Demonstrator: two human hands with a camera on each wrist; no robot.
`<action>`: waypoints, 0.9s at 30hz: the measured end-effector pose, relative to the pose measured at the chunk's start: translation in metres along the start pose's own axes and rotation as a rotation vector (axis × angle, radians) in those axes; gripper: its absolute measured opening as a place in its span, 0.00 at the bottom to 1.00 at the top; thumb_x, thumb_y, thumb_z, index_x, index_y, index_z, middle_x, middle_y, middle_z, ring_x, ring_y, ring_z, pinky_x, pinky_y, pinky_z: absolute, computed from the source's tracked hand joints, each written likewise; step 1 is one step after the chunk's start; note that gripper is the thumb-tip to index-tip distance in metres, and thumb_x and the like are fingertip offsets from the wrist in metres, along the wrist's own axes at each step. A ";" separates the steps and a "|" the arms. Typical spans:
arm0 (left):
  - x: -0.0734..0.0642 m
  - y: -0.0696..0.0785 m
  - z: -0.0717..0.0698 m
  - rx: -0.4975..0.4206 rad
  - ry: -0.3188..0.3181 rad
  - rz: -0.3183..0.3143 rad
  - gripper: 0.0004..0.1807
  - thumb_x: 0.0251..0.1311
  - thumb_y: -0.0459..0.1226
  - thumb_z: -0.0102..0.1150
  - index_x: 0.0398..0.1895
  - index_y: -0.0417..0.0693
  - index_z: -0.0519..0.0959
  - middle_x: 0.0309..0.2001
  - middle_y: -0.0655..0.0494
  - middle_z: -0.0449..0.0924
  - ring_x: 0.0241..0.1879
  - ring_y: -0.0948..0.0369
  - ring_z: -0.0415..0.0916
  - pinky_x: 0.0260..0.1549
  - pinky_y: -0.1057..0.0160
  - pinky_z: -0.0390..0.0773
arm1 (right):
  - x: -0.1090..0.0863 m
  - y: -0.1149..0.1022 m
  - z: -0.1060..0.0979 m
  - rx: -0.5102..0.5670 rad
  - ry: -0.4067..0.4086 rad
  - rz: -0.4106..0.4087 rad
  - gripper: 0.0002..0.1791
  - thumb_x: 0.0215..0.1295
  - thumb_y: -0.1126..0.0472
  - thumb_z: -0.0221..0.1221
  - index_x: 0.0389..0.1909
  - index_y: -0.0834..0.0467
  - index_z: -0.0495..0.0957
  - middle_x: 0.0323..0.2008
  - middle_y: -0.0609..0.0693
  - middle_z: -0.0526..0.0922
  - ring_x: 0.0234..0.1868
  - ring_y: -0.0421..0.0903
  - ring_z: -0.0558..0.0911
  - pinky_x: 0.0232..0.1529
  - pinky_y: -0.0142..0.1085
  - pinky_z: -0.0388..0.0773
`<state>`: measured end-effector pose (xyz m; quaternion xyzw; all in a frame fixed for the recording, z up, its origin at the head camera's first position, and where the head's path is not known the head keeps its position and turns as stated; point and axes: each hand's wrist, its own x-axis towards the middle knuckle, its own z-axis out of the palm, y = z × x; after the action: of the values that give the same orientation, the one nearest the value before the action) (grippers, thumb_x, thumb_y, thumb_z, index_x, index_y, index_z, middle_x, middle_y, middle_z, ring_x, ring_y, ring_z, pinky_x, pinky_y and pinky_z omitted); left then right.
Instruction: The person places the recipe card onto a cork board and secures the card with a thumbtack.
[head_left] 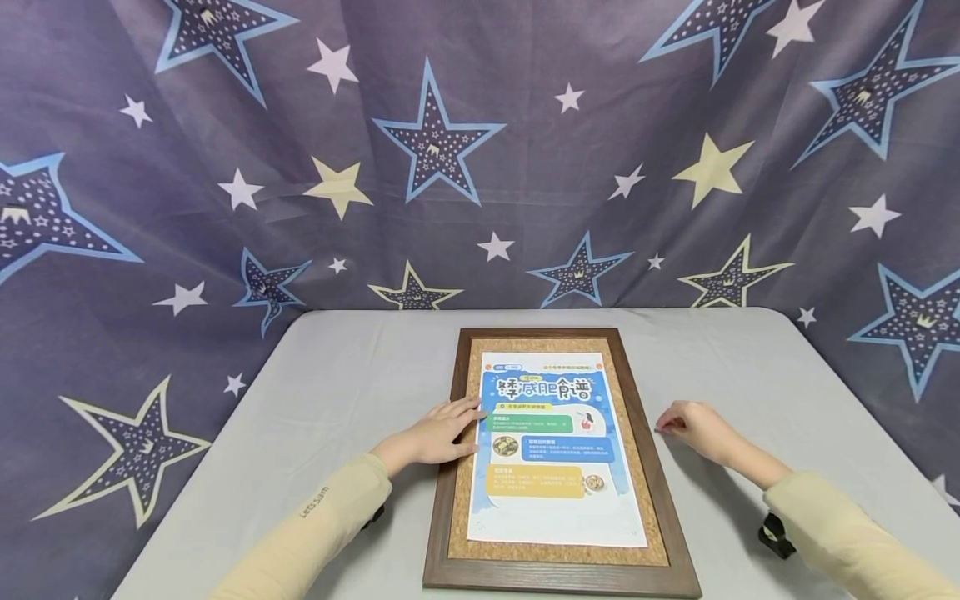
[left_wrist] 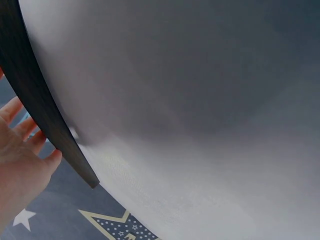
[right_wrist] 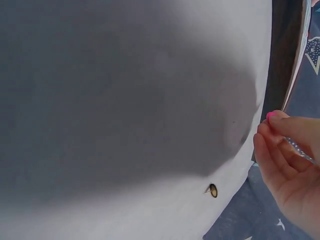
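A printed poster (head_left: 555, 521) with Chinese headings lies on a cork board (head_left: 558, 553) in a dark wooden frame (head_left: 562, 577). Orange round dots resembling thumbtack heads show at its two top corners. My left hand (head_left: 437, 431) rests across the frame's left side, its fingertips at the poster's left edge; the left wrist view shows its spread fingers against the frame. Right of the board, just above the table, my right hand (head_left: 701, 432) pinches a small pink thumbtack (right_wrist: 271, 115) between thumb and forefinger. Most of that tack is hidden by the fingers.
A loose brass-coloured thumbtack (right_wrist: 213, 190), its point showing, lies on the grey tabletop (head_left: 352, 367) near my right hand. A star-patterned curtain (head_left: 465, 225) hangs behind the table and along both sides.
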<state>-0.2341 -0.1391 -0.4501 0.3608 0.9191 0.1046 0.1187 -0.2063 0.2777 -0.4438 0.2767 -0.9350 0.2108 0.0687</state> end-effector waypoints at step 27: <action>-0.001 0.002 -0.002 -0.010 0.006 0.000 0.31 0.62 0.51 0.44 0.64 0.45 0.57 0.67 0.46 0.46 0.67 0.50 0.41 0.62 0.48 0.44 | 0.022 -0.044 -0.001 0.103 -0.033 -0.069 0.06 0.49 0.75 0.59 0.26 0.63 0.81 0.24 0.46 0.78 0.27 0.39 0.76 0.27 0.30 0.75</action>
<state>-0.2323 -0.1383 -0.4473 0.3599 0.9190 0.1103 0.1176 -0.2004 0.2341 -0.4216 0.3153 -0.9138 0.2518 0.0462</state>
